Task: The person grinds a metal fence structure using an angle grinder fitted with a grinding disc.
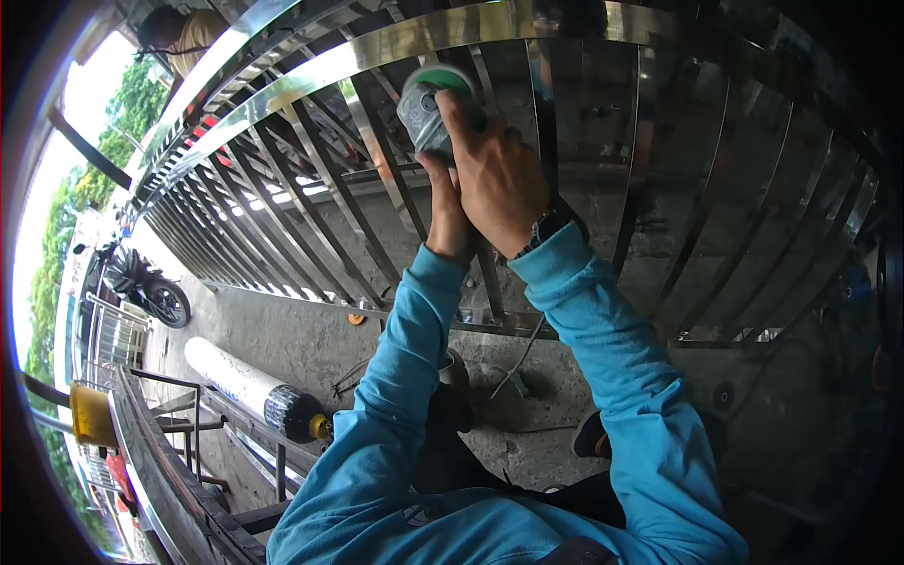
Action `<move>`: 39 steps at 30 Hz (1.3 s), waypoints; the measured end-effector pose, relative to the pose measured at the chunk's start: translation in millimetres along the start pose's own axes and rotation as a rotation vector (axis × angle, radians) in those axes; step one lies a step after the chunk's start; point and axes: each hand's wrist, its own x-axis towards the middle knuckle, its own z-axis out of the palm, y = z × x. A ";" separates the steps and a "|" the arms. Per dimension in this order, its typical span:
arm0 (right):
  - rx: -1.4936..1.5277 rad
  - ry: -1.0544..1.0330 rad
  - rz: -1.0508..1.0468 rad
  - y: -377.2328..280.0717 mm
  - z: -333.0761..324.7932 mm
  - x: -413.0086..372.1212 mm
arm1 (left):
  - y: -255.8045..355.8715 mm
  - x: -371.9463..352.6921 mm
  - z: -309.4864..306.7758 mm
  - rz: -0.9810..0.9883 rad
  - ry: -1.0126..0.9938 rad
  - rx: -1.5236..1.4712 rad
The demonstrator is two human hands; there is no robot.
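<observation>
An angle grinder (pixel 421 118) with a grey head and a green disc (pixel 441 79) is held out in front of me by both hands. My right hand (pixel 507 179) is closed over its body, index finger stretched along the head. Beneath it, my left hand (pixel 448 217) grips from the left side, thumb up against the tool. The grinder's body is mostly hidden behind my fingers. Its disc overlaps the shiny metal railing (pixel 353 58), close under the curved top rail. A dark watch sits on my right wrist.
Flat upright bars of the railing spread left and right. A white gas cylinder (pixel 240 372) lies on the concrete floor (pixel 311 330) at left. A cable (pixel 520 363) runs down near my feet. Beyond stand a motorcycle (pixel 146 282) and a partly hidden person (pixel 193 42) at upper left.
</observation>
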 end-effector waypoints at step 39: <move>0.096 -0.362 -0.113 51.1 30.3 -144.2 | -178.5 -101.4 -21.5 0.040 0.404 -0.267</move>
